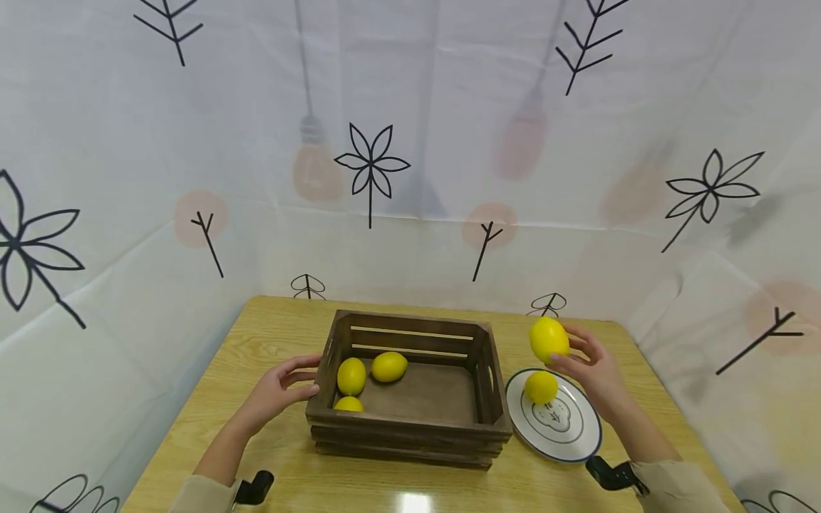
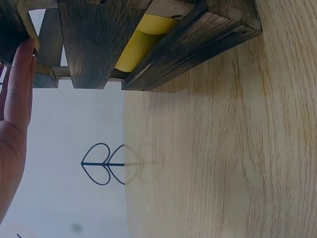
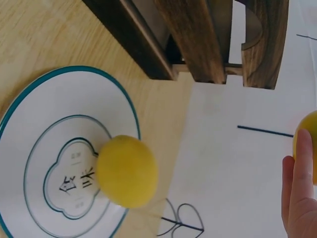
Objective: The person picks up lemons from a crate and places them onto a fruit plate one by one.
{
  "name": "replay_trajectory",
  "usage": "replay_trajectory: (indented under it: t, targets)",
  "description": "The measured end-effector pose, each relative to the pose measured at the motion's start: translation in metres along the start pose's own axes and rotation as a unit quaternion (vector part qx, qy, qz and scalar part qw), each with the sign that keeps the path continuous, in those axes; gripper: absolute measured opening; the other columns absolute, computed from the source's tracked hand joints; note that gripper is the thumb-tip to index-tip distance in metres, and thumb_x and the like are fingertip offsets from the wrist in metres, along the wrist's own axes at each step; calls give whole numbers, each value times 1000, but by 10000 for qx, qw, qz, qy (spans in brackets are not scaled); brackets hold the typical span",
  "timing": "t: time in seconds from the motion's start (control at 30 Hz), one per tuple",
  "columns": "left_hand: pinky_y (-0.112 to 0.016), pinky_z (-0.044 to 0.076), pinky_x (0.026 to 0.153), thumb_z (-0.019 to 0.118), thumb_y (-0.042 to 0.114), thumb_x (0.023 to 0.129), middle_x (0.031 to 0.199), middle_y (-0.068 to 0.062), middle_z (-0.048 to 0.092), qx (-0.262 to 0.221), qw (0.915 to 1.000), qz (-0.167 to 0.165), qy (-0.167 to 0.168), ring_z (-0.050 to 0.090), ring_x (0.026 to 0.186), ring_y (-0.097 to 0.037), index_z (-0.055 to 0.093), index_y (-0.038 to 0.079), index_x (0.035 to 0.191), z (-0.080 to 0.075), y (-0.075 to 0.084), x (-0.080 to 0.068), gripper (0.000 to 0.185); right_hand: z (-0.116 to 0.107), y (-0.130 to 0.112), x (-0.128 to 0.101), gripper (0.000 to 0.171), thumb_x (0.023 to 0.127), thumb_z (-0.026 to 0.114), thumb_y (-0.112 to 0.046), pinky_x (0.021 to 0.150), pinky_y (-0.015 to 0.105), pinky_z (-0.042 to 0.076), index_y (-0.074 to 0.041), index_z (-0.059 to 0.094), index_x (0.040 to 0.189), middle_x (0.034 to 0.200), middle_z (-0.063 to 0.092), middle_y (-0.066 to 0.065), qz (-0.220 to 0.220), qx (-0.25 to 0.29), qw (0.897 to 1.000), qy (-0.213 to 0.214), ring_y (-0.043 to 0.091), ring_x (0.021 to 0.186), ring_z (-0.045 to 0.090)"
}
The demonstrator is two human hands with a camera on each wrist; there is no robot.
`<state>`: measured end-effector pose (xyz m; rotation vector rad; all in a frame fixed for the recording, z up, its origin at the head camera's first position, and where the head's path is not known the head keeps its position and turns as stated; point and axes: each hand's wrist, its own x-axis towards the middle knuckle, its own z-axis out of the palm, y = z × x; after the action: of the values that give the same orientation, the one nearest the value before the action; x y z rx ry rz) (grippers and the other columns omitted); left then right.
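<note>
Yellow lemons are spread between a dark wooden crate (image 1: pixel 410 388) and a white plate (image 1: pixel 571 434) on a pale wood-grain tabletop (image 1: pixel 269 335), seen from a head-worn camera looking down. The person's right hand (image 1: pixel 593 370) is raised above the far edge of the plate, its fingers and thumb curled around a held lemon (image 1: pixel 549 339) that is lifted clear of the surface. Just below it, a second lemon (image 1: pixel 541 387) rests on the plate, near the printed emblem at its centre; the right wrist view shows this fruit up close, sitting on the plate's inner ring.

The plate has a thin teal rim and lies just beside the crate's right end — whether they touch cannot be told. The crate is slatted, with open gaps along its sides. Three crate lemons (image 1: pixel 351 376) lie on its floor toward the left end — two close together, the third against the near wall.

The left hand (image 1: pixel 282 388) rests at the crate's left end, fingers fairly straight and touching the wood, holding nothing. A white printed cloth (image 1: pixel 410 142) with leaf and bulb motifs surrounds the tabletop.
</note>
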<state>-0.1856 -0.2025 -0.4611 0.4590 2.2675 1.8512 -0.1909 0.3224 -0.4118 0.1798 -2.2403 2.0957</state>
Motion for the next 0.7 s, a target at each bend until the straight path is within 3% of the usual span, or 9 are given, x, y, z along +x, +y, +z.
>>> replay_trajectory:
  t: [0.43, 0.7]
  targets:
    - [-32, 50, 83, 67, 17, 87, 136, -16, 43, -46, 10000, 13, -29, 46, 119, -35, 48, 8, 134, 0, 1, 1, 51, -14, 24, -8, 53, 87, 64, -1, 74, 24, 52, -8, 40, 134, 114, 41, 9, 94, 110, 9995, 295, 8, 86, 63]
    - [-32, 49, 83, 67, 17, 87, 136, -16, 43, 43, 10000, 17, -26, 47, 118, -34, 48, 9, 134, 0, 0, 1, 51, -21, 37, -10, 51, 88, 63, -3, 74, 24, 52, -7, 39, 133, 115, 37, 15, 407, 138, 9976, 551, 8, 84, 63]
